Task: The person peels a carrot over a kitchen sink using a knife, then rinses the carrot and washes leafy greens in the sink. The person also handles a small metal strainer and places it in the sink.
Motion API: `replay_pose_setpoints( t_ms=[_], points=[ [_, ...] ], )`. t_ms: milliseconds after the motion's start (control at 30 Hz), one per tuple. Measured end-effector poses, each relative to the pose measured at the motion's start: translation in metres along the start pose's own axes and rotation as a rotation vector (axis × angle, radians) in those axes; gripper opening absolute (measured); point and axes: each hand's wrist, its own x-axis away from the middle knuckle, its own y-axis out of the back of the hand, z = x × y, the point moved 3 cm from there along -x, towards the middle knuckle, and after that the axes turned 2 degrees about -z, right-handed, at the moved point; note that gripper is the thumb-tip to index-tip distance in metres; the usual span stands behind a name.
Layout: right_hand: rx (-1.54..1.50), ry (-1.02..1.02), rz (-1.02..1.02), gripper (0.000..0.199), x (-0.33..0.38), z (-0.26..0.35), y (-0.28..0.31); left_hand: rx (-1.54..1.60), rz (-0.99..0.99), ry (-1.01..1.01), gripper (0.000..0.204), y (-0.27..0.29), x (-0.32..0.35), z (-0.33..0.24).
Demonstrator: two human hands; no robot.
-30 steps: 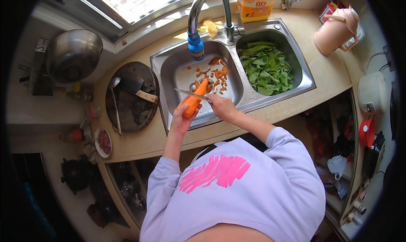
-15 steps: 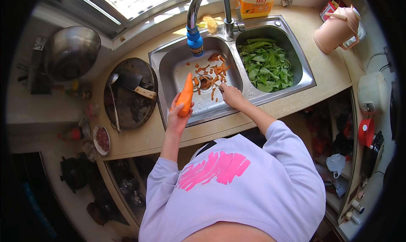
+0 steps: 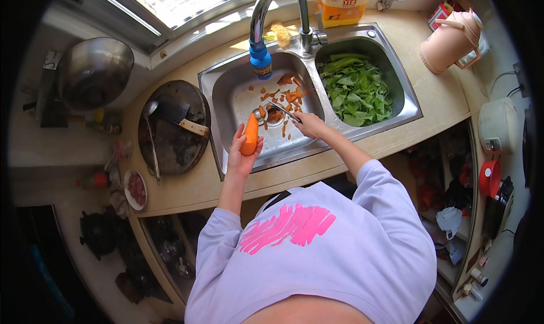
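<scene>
My left hand (image 3: 242, 154) is closed around the lower end of a peeled orange carrot (image 3: 250, 136), over the left basin (image 3: 226, 103) of a steel sink. The carrot's upper end points away from me, beside the drain. My right hand (image 3: 310, 125) grips the handle of a slim metal peeler (image 3: 288, 113), whose far end reaches left toward the carrot's tip. Whether it touches the carrot I cannot tell. Orange-brown peelings (image 3: 292, 96) lie scattered over the basin floor and drain.
Leafy greens (image 3: 357, 92) fill the right basin. The faucet (image 3: 260, 52) with its blue nozzle hangs over the left basin. A cleaver (image 3: 180, 116) and a ladle (image 3: 152, 131) rest on the round board at left, near a plate of meat (image 3: 136, 189). A pink jug (image 3: 451, 41) stands at right.
The carrot has come slightly lower, its upper end now nearer the drain. My right hand has turned, and the peeler now stretches left toward the carrot.
</scene>
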Motion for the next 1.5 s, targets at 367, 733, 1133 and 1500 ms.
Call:
replay_pose_setpoints(
  t_ms=[367,733,1133,1500],
  points=[
    [-0.099,0.163,-0.169,0.038,-0.001,0.012,0.002,-0.222,-0.09,0.069,0.029,0.001,-0.015,0.018],
    [-0.361,0.066,0.112,0.058,-0.015,0.006,0.014,-0.18,-0.047,0.215,0.037,-0.016,-0.037,0.034],
    [-0.76,-0.208,-0.064,0.016,-0.038,-0.041,0.07,-0.118,-0.1,0.312,0.033,-0.021,-0.059,0.035],
    [-0.223,0.069,-0.651,0.04,-0.175,-0.03,0.205,0.125,-0.215,0.379,0.029,-0.049,-0.097,0.035]
  ],
)
